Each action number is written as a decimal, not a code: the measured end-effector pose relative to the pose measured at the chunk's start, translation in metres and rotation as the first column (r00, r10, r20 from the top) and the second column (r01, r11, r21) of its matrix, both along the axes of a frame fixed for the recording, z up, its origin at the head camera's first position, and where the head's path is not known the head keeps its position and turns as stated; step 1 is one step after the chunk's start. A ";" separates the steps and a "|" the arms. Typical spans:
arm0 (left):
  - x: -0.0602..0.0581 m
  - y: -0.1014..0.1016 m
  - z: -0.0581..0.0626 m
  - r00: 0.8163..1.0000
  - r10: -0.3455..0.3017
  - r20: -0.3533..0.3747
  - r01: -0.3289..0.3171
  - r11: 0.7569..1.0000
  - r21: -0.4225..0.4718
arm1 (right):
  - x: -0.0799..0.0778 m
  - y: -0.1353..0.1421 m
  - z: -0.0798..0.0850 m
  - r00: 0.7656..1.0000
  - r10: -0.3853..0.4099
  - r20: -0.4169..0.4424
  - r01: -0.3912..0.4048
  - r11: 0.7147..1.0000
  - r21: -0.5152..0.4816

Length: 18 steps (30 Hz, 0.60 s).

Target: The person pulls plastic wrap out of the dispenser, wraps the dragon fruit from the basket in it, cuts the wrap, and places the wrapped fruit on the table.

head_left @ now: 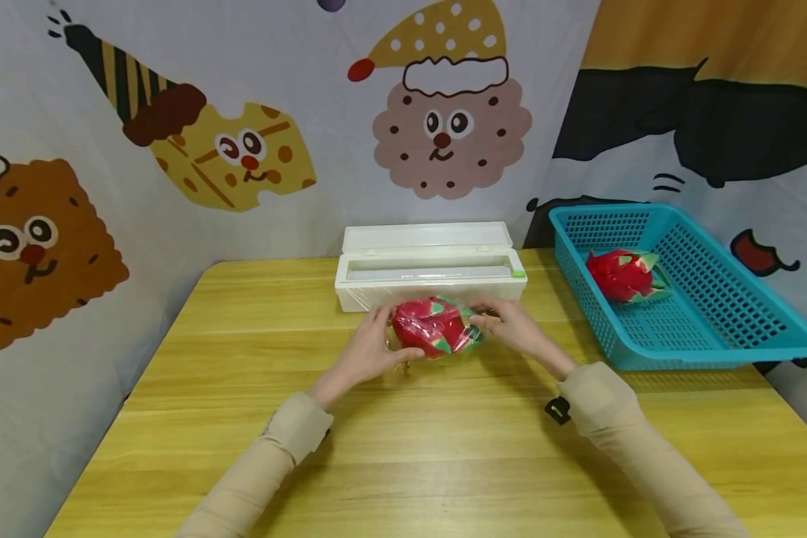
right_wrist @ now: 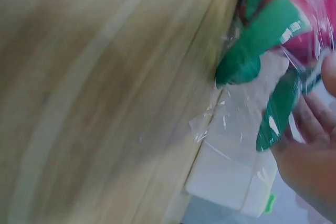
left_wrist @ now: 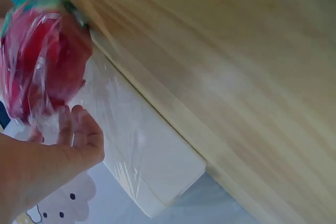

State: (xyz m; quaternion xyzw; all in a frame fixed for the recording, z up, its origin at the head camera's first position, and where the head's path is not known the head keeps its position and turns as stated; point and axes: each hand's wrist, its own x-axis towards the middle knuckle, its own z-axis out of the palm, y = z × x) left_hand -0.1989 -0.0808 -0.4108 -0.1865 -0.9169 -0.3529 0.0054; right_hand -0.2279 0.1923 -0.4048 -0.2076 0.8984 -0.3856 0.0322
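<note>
A red dragon fruit [head_left: 430,326] with green scale tips, partly covered in clear plastic wrap [left_wrist: 39,72], is held between both hands in front of a white cling film box [head_left: 430,293]. My left hand [head_left: 370,347] grips its left end, thumb in front and fingers behind. On the other end, my right hand [head_left: 511,326] holds the fruit and film near the green tips [right_wrist: 278,114]. The box's lid [head_left: 427,237] stands open, with a roll [head_left: 437,273] inside. Film stretches from the fruit over the front of the box.
At the right stands a blue plastic basket [head_left: 713,357] with another dragon fruit [head_left: 624,276] in it. The wooden table [head_left: 403,463] runs back to a cartoon-printed cloth [head_left: 336,149] hanging behind the box.
</note>
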 end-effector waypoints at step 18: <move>-0.003 -0.008 0.003 0.997 -0.069 0.018 0.069 0.998 0.001 | -0.004 0.028 -0.002 0.982 0.030 0.187 0.017 0.970 -0.243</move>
